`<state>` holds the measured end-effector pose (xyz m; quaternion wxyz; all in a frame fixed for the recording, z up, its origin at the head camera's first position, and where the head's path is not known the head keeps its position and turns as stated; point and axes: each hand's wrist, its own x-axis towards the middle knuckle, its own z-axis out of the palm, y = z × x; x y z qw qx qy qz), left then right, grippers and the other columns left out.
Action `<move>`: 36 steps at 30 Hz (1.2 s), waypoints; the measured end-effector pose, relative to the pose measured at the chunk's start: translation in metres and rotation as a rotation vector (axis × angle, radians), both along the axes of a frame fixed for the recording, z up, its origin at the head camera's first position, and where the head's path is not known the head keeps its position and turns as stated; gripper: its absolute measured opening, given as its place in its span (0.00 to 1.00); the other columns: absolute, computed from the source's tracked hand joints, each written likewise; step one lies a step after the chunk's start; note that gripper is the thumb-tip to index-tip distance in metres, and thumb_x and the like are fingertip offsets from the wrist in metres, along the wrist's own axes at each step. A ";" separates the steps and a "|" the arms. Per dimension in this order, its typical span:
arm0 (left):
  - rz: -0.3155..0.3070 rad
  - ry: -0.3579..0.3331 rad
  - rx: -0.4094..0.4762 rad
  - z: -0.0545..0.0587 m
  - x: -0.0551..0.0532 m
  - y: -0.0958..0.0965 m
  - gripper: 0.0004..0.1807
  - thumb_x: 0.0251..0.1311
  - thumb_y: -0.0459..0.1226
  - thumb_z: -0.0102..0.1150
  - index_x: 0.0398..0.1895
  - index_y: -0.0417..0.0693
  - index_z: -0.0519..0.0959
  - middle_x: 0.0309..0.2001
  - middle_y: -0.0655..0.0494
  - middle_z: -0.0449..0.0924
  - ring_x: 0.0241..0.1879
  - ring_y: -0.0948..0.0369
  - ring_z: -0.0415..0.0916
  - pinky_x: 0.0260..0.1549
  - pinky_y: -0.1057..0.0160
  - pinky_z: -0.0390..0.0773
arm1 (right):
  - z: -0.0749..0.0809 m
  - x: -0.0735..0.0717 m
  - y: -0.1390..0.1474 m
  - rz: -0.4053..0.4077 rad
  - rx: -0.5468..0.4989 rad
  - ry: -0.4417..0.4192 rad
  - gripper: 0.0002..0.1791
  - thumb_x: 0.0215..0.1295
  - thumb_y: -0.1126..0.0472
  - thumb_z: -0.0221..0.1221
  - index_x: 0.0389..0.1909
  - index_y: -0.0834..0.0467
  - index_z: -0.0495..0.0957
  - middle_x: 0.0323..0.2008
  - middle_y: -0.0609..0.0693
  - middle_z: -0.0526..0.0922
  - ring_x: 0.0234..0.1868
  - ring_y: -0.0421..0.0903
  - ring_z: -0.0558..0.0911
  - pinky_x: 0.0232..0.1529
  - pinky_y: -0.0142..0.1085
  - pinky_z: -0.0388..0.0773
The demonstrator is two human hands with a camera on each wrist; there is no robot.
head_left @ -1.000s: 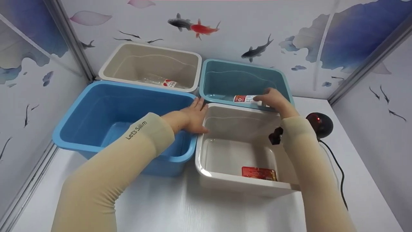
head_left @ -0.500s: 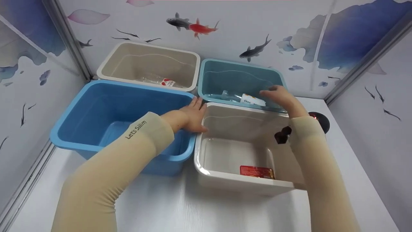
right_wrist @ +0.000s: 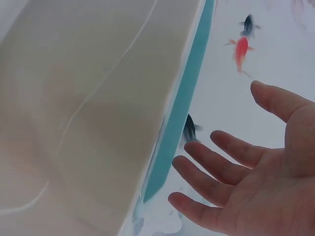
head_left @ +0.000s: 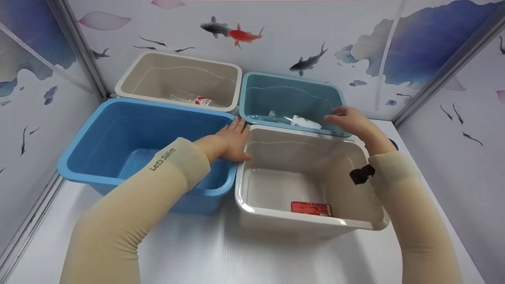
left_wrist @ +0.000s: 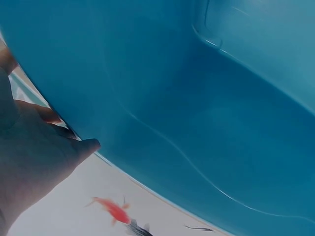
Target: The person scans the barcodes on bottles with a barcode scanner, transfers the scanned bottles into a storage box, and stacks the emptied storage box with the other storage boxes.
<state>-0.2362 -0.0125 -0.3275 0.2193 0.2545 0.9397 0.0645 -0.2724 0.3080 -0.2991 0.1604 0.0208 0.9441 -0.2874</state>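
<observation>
My left hand (head_left: pixel 232 142) rests with spread fingers on the right rim of the blue bin (head_left: pixel 90 122), where it meets the white bin (head_left: pixel 311 217). In the left wrist view its fingers (left_wrist: pixel 39 110) lie along that rim. My right hand (head_left: pixel 349 119) hovers over the right end of the teal bin (head_left: pixel 292 77), holding nothing; the right wrist view shows its fingers (right_wrist: pixel 211 182) spread apart. Inside the teal bin lies a clear plastic bottle with a white label (head_left: pixel 305 122). A red packet (head_left: pixel 311 208) lies on the floor of the white bin.
A beige bin (head_left: pixel 181 59) at the back left holds a clear bottle with a red and white label (head_left: pixel 202 101). All the bins stand close together on a white table (head_left: pixel 252 260), with printed walls behind and at the sides. A dark camera (head_left: pixel 362 174) sits on the right wrist.
The right hand has let go of the bottle in the teal bin, which now lies turned with another side of its label up. That hand has drawn back to the right; the left stays put.
</observation>
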 end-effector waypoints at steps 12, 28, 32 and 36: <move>0.028 0.075 -0.047 0.002 0.005 0.002 0.47 0.61 0.56 0.48 0.72 0.36 0.44 0.75 0.41 0.33 0.74 0.48 0.27 0.71 0.49 0.39 | -0.002 0.037 0.050 -0.051 0.064 0.044 0.43 0.65 0.37 0.46 0.68 0.65 0.53 0.65 0.72 0.59 0.64 0.68 0.62 0.61 0.63 0.59; -0.007 0.169 -0.193 0.000 0.020 0.013 0.46 0.57 0.57 0.50 0.71 0.37 0.52 0.73 0.38 0.43 0.73 0.43 0.38 0.68 0.43 0.49 | -0.029 0.090 0.087 0.054 -0.020 -0.121 0.41 0.67 0.49 0.52 0.65 0.75 0.47 0.57 0.75 0.65 0.47 0.59 0.79 0.40 0.45 0.82; 0.000 0.154 -0.215 0.004 0.027 0.014 0.49 0.54 0.55 0.54 0.71 0.36 0.50 0.73 0.37 0.42 0.73 0.43 0.38 0.68 0.44 0.49 | -0.041 0.101 0.084 0.053 -0.078 -0.163 0.40 0.64 0.50 0.55 0.65 0.71 0.49 0.56 0.69 0.67 0.46 0.51 0.80 0.39 0.44 0.82; -0.009 0.155 -0.215 0.001 0.028 0.015 0.49 0.54 0.55 0.55 0.71 0.35 0.49 0.73 0.36 0.42 0.73 0.42 0.38 0.67 0.43 0.51 | -0.053 0.109 0.083 0.037 -0.140 -0.183 0.41 0.63 0.51 0.56 0.65 0.67 0.46 0.56 0.68 0.67 0.48 0.52 0.80 0.44 0.48 0.80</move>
